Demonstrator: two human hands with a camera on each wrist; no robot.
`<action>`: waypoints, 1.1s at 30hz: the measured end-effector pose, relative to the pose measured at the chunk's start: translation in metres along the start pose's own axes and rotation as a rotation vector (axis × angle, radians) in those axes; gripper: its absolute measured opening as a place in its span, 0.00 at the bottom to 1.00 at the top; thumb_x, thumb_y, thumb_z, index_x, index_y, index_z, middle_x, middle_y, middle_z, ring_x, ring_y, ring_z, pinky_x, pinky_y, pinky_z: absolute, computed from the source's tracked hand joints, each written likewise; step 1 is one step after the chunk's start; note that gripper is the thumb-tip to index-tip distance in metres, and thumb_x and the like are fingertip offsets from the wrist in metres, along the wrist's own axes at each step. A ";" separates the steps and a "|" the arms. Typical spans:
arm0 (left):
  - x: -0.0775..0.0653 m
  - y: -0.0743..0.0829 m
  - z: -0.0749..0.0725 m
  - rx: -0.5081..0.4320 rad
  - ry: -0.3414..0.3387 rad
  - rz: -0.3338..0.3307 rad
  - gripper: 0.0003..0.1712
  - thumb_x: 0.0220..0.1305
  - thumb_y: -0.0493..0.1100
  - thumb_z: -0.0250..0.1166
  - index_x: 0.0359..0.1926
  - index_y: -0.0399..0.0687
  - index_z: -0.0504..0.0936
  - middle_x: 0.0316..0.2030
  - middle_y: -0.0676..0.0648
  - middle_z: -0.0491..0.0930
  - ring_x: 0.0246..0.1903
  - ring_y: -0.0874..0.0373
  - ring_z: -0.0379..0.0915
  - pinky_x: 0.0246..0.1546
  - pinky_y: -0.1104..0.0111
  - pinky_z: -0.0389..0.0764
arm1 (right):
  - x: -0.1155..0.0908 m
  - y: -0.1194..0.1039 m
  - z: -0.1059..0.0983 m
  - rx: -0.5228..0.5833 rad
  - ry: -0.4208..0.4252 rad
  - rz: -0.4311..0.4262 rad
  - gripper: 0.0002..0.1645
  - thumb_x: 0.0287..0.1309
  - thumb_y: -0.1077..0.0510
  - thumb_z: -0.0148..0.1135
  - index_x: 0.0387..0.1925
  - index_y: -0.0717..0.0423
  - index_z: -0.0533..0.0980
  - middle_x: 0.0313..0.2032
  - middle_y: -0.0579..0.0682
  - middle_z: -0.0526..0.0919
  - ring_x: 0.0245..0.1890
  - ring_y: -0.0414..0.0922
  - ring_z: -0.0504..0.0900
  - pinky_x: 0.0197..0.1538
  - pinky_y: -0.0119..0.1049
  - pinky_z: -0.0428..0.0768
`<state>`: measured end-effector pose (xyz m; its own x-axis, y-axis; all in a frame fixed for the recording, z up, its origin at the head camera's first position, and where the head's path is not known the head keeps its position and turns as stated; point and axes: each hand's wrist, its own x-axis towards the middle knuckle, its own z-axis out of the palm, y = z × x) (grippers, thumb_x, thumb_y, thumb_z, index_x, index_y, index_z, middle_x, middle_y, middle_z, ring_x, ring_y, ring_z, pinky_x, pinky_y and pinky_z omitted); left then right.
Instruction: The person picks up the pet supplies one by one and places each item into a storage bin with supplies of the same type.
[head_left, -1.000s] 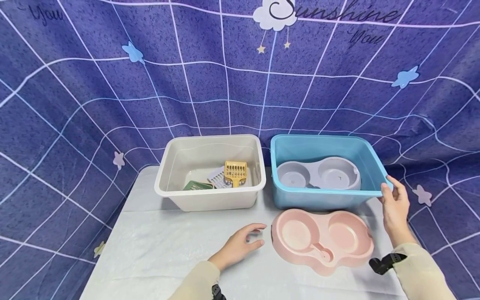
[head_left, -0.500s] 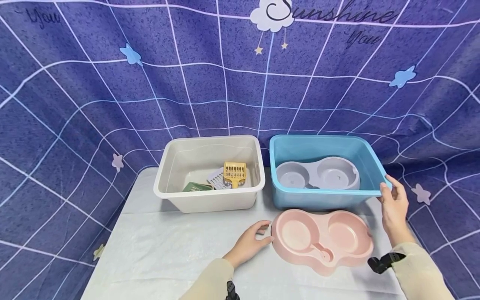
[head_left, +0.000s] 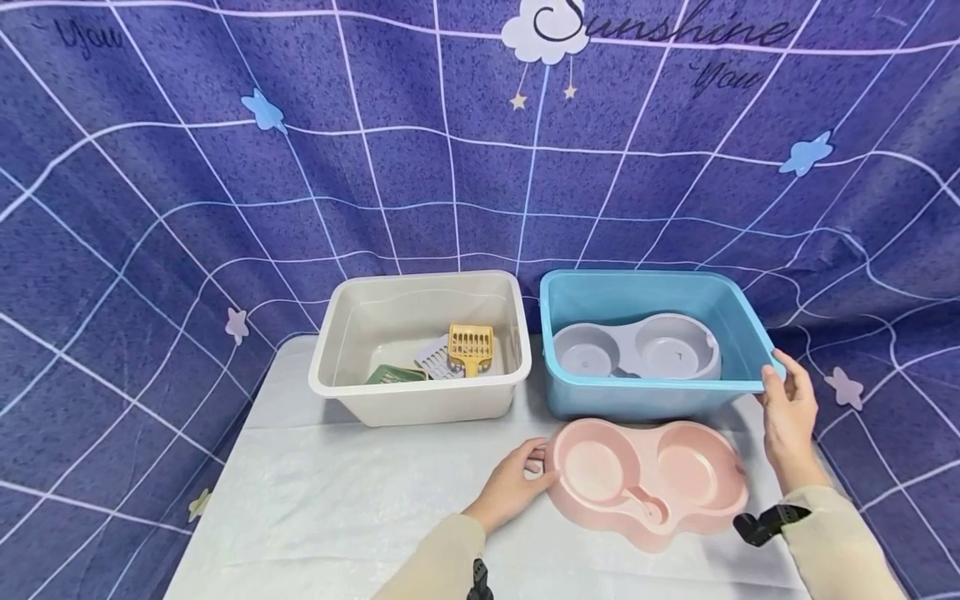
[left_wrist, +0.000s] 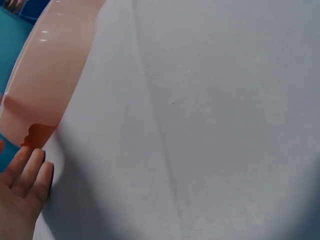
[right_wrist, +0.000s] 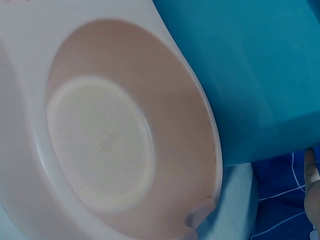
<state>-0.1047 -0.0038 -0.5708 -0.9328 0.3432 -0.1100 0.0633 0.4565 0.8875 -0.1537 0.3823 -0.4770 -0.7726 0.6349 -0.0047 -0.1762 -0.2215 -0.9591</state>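
Note:
A pink double pet bowl [head_left: 647, 462] lies on the table in front of a blue tub [head_left: 637, 404]. My left hand [head_left: 513, 485] is at the bowl's left end, fingertips right at its rim and thumb at the near side. In the left wrist view its straight fingers [left_wrist: 31, 172] reach the notch under the bowl's edge. My right hand [head_left: 791, 417] grips the tub's near right corner, thumb over the rim. The right wrist view shows one dish of the pink bowl [right_wrist: 185, 130] close up. A grey double pet bowl [head_left: 627, 343] sits inside the tub.
Left of the blue tub stands a beige tub [head_left: 420, 404] holding a yellow litter scoop [head_left: 471, 343], a pale grey scoop [head_left: 433, 360] and a green scoop [head_left: 396, 372]. A purple-blue curtain [head_left: 420, 167] hangs behind the white-covered table [head_left: 322, 500].
My left hand has moved right to the pink bowl's left end. My right hand stays on the blue tub's corner, and the bowls have not visibly moved.

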 end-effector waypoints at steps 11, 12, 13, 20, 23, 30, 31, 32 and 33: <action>0.008 0.012 0.016 0.028 0.084 -0.054 0.35 0.63 0.58 0.67 0.68 0.52 0.71 0.38 0.58 0.77 0.33 0.67 0.72 0.37 0.69 0.74 | 0.001 0.002 -0.001 -0.005 0.008 -0.019 0.22 0.67 0.63 0.59 0.61 0.52 0.76 0.46 0.45 0.77 0.46 0.39 0.75 0.41 0.20 0.78; 0.008 0.012 0.018 0.019 0.090 -0.063 0.36 0.63 0.58 0.67 0.68 0.52 0.70 0.36 0.58 0.77 0.32 0.67 0.72 0.36 0.69 0.75 | 0.001 0.002 -0.001 -0.002 0.007 -0.018 0.22 0.67 0.63 0.59 0.61 0.52 0.76 0.46 0.45 0.77 0.46 0.39 0.75 0.41 0.20 0.78; 0.008 0.013 0.020 0.013 0.098 -0.068 0.36 0.63 0.58 0.68 0.68 0.51 0.70 0.35 0.58 0.77 0.31 0.67 0.72 0.35 0.69 0.75 | 0.001 0.003 -0.002 -0.001 0.005 -0.018 0.22 0.67 0.63 0.59 0.62 0.52 0.76 0.47 0.45 0.77 0.46 0.39 0.75 0.41 0.20 0.78; 0.007 0.015 0.032 0.048 0.235 -0.076 0.34 0.59 0.58 0.70 0.64 0.54 0.75 0.30 0.61 0.76 0.27 0.69 0.70 0.31 0.71 0.73 | 0.001 0.004 -0.002 0.017 -0.004 -0.033 0.21 0.67 0.63 0.59 0.61 0.53 0.76 0.48 0.46 0.78 0.48 0.40 0.75 0.42 0.21 0.78; 0.007 0.017 0.035 0.072 0.304 -0.083 0.30 0.58 0.56 0.71 0.61 0.55 0.78 0.27 0.62 0.76 0.25 0.69 0.69 0.30 0.70 0.72 | 0.000 0.005 -0.003 0.036 -0.004 -0.039 0.21 0.67 0.64 0.59 0.61 0.54 0.76 0.48 0.46 0.78 0.47 0.40 0.76 0.42 0.21 0.78; 0.009 0.021 0.037 0.061 0.373 -0.105 0.25 0.57 0.50 0.71 0.57 0.59 0.82 0.24 0.63 0.78 0.23 0.71 0.72 0.29 0.69 0.73 | 0.001 0.006 -0.003 0.029 -0.004 -0.045 0.21 0.67 0.64 0.58 0.61 0.53 0.76 0.48 0.46 0.78 0.47 0.40 0.76 0.42 0.21 0.78; 0.009 0.022 0.036 0.047 0.380 -0.107 0.24 0.57 0.50 0.71 0.56 0.59 0.82 0.24 0.63 0.79 0.24 0.71 0.72 0.29 0.69 0.73 | 0.001 0.006 -0.003 0.026 -0.003 -0.045 0.21 0.67 0.63 0.58 0.61 0.53 0.76 0.48 0.46 0.78 0.47 0.40 0.76 0.42 0.21 0.78; 0.009 0.023 0.036 0.031 0.384 -0.113 0.23 0.57 0.49 0.71 0.56 0.60 0.82 0.24 0.63 0.79 0.24 0.71 0.73 0.30 0.69 0.74 | 0.001 0.006 -0.003 0.023 -0.003 -0.045 0.21 0.67 0.63 0.58 0.61 0.53 0.76 0.48 0.46 0.78 0.47 0.40 0.76 0.42 0.21 0.78; 0.008 0.024 0.036 0.012 0.388 -0.116 0.23 0.57 0.49 0.71 0.56 0.61 0.83 0.24 0.64 0.79 0.25 0.70 0.74 0.31 0.68 0.74 | 0.001 0.006 -0.002 0.026 -0.001 -0.043 0.21 0.67 0.63 0.58 0.60 0.53 0.77 0.48 0.46 0.78 0.47 0.40 0.76 0.42 0.21 0.78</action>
<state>-0.0977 0.0397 -0.5668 -0.9985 -0.0457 -0.0299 -0.0483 0.4842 0.8736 -0.1542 0.3834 -0.4833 -0.7643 0.6438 0.0368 -0.2251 -0.2129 -0.9508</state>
